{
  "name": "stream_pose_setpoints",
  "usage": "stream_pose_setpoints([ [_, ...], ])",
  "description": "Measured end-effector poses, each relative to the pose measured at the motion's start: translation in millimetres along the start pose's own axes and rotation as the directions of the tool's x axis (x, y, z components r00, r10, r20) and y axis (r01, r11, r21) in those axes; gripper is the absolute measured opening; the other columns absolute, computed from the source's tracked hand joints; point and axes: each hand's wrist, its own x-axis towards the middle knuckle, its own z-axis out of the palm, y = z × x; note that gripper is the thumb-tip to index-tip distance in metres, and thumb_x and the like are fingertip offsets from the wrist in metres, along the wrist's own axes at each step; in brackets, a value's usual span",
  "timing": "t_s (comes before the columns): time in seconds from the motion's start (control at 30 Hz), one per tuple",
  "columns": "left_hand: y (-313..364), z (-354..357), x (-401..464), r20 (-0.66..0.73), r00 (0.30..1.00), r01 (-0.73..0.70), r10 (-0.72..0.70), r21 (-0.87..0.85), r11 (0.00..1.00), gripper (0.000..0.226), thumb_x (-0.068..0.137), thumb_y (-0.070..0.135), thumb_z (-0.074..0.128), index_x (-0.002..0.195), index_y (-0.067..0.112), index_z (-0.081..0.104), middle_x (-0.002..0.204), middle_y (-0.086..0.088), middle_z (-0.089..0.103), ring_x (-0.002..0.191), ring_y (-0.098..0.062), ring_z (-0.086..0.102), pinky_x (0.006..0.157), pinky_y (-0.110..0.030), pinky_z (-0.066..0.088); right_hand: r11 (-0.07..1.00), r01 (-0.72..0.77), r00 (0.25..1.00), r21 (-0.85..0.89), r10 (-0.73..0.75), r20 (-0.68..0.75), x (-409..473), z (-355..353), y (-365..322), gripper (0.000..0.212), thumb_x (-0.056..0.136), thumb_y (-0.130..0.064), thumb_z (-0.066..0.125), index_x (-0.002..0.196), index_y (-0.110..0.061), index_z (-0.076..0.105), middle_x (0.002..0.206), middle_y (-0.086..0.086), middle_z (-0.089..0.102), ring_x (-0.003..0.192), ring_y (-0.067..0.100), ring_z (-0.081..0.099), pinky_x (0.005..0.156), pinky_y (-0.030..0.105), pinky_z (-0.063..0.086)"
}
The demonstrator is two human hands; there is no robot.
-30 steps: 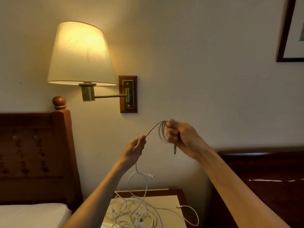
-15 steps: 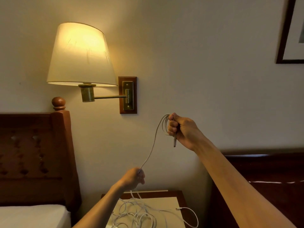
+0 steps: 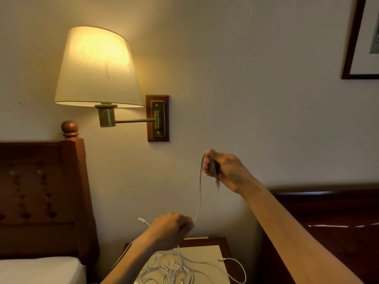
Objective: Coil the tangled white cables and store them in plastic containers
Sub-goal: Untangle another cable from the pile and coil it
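Note:
My right hand (image 3: pixel 225 171) is raised in front of the wall and grips a small coil of white cable (image 3: pixel 212 171), one plug end hanging below the fist. From the coil a single strand (image 3: pixel 200 193) runs down to my left hand (image 3: pixel 172 228), which pinches it low above the nightstand. A second plug tip pokes out to the left of that hand. Below lies a tangled heap of white cables (image 3: pixel 174 269) on the nightstand top (image 3: pixel 205 253). No plastic container is in view.
A lit wall lamp (image 3: pixel 96 66) on a brass swing arm hangs at upper left. A wooden headboard (image 3: pixel 41 191) and white pillow stand at left; a dark wooden bed frame (image 3: pixel 328 212) at right. A framed picture (image 3: pixel 361 48) hangs at top right.
My left hand slid down the strand from near my right hand to just above the nightstand, drawing the cable out straight. My right hand rotated slightly while keeping the coil.

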Motion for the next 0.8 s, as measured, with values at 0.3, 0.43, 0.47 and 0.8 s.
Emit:
stream_pose_setpoints([
  [0.3, 56.2, -101.4, -22.1, -0.306, 0.878, -0.426, 0.367, -0.152, 0.892, 0.027, 0.098, 0.033, 0.041, 0.08, 0.02, 0.056, 0.065, 0.013, 0.05, 0.057, -0.01, 0.049, 0.055, -0.023, 0.038, 0.953, 0.047, 0.994, -0.298, -0.014, 0.111, -34.0, 23.4, 34.1, 0.029, 0.103, -0.021, 0.046, 0.089, -0.003, 0.065, 0.067, 0.003, 0.065, 0.058, 0.012, 0.061, 0.055, 0.02, 0.051],
  [0.43, 42.1, -114.9, -11.7, -0.531, 0.775, -0.422, 0.342, -0.033, 0.906, 0.023, 0.1, 0.025, 0.043, 0.08, 0.024, 0.052, 0.064, 0.015, 0.049, 0.06, -0.006, 0.051, 0.057, -0.013, 0.036, 0.972, 0.07, 0.975, -0.226, -0.019, 0.222, -45.0, 28.2, 41.7, 0.035, 0.106, -0.021, 0.034, 0.091, -0.006, 0.063, 0.067, 0.006, 0.06, 0.061, 0.015, 0.057, 0.065, 0.027, 0.051],
  [0.47, 37.6, -113.5, -9.1, -0.568, 0.759, -0.403, 0.318, -0.026, 0.915, 0.024, 0.101, 0.025, 0.042, 0.08, 0.021, 0.052, 0.065, 0.011, 0.05, 0.06, -0.008, 0.05, 0.057, -0.014, 0.037, 0.973, 0.076, 0.974, -0.219, -0.025, 0.226, -47.1, 29.5, 40.8, 0.037, 0.106, -0.021, 0.033, 0.09, -0.007, 0.062, 0.065, 0.005, 0.058, 0.059, 0.015, 0.054, 0.064, 0.026, 0.049],
  [0.8, 2.9, -73.5, 5.6, -0.619, 0.784, -0.338, 0.041, -0.372, 0.865, 0.019, 0.099, 0.027, 0.043, 0.086, 0.02, 0.054, 0.065, 0.016, 0.048, 0.057, -0.006, 0.04, 0.053, -0.019, 0.034, 0.968, 0.033, 0.982, -0.248, 0.015, 0.188, -51.3, 31.9, 14.0, 0.04, 0.107, -0.022, 0.029, 0.078, -0.009, 0.054, 0.058, -0.003, 0.034, 0.056, 0.01, 0.032, 0.057, 0.022, 0.032],
])
